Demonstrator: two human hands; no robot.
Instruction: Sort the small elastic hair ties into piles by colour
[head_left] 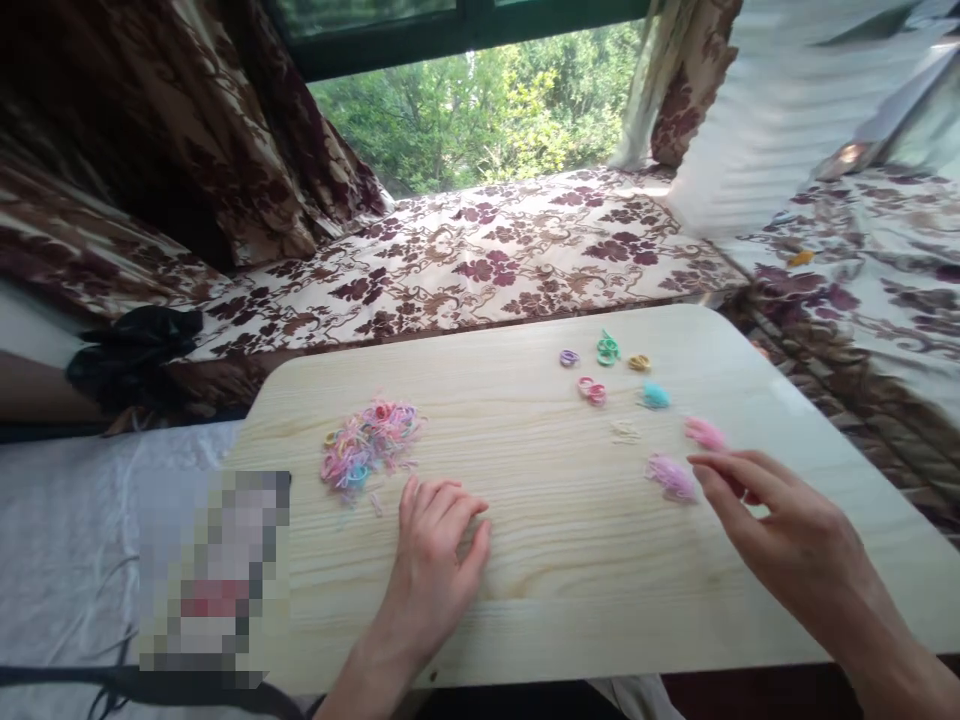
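Observation:
My left hand [442, 535] rests on the pale wooden table, palm down, fingers loosely bent and a little apart, holding nothing. Just beyond its fingertips lies a mixed heap of small coloured elastic bands [373, 447]. My right hand [787, 515] is over the right side, thumb and forefinger pinched together; whatever is between them is too small to make out. Nearest to those fingertips are a pile of pink bands [705, 434] and a pile of lilac bands [670, 478]. Behind them lie turquoise bands [654, 396] and cream bands [625, 432].
Farther back on the table [495, 400] are purple rings [569, 357], green rings [607, 348], ochre rings [639, 362] and reddish-pink rings [591, 390]. A blurred-out object [217, 575] is at the left edge. Beyond the table runs a flower-patterned window seat [480, 250].

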